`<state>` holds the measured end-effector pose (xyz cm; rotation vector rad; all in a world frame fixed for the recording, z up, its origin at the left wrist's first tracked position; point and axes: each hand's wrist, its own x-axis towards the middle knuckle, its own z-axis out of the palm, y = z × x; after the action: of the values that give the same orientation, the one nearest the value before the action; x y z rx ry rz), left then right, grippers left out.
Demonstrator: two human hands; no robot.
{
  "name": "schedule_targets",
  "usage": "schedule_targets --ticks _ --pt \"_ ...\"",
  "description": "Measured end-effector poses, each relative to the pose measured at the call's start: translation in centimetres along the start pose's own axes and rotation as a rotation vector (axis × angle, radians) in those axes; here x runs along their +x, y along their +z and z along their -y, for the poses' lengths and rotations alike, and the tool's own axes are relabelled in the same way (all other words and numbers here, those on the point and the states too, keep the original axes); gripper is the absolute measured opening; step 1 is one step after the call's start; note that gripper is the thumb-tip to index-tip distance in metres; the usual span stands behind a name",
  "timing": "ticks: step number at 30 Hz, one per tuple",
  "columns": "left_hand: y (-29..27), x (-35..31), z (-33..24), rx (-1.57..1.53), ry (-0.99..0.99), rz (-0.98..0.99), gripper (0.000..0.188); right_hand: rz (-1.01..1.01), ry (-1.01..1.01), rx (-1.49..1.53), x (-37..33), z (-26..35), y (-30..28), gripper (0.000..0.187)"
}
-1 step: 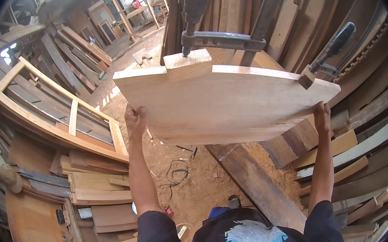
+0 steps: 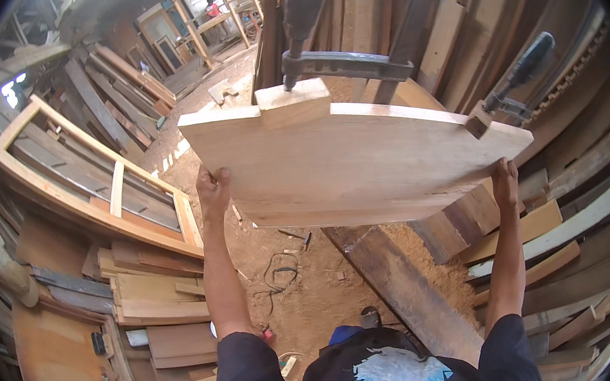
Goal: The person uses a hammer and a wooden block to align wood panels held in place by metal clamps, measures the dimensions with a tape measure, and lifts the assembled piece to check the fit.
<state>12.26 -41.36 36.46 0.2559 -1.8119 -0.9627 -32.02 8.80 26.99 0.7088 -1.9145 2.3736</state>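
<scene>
A wide pale wooden panel [image 2: 347,164] hangs tilted in front of me, held at both ends. At its left edge, my left hand [image 2: 214,189] has its fingers wrapped round the wood, thumb on the near face. My right hand [image 2: 504,175] closes on the lower right corner. A large bar clamp [image 2: 347,62] presses on a small wood block [image 2: 294,102] at the panel's top edge. Farther right, a second clamp [image 2: 520,75] bears on another small block [image 2: 479,120] at that edge. The panel hides the lower parts of both clamps.
A long thick plank [image 2: 405,291] lies below the panel, beside sawdust. A light wooden frame [image 2: 119,188] leans at the left over stacked boards [image 2: 161,302]. More planks [image 2: 563,238] line the right. A cable [image 2: 281,269] lies on the floor. Another person [image 2: 212,7] is far off.
</scene>
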Motion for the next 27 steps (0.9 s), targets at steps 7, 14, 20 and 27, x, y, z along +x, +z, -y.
schedule_targets --ticks 7,14,20,27 --pt "-0.4 0.0 -1.2 0.049 -0.041 -0.004 0.036 -0.074 -0.078 -0.258 -1.3 6.2 -0.1 0.036" --pt "0.4 -1.3 -1.2 -0.021 -0.001 -0.07 0.029 -0.124 0.033 -0.573 -1.7 12.8 0.9 0.045" --pt "-1.6 -2.2 1.5 0.161 0.011 -0.147 0.032 -0.369 -0.646 -0.663 -8.6 23.3 15.6 0.065" --pt "-0.4 -1.0 -0.9 0.195 -0.01 -0.081 0.031 -0.163 -0.606 -0.6 -5.6 21.3 29.0 0.06"
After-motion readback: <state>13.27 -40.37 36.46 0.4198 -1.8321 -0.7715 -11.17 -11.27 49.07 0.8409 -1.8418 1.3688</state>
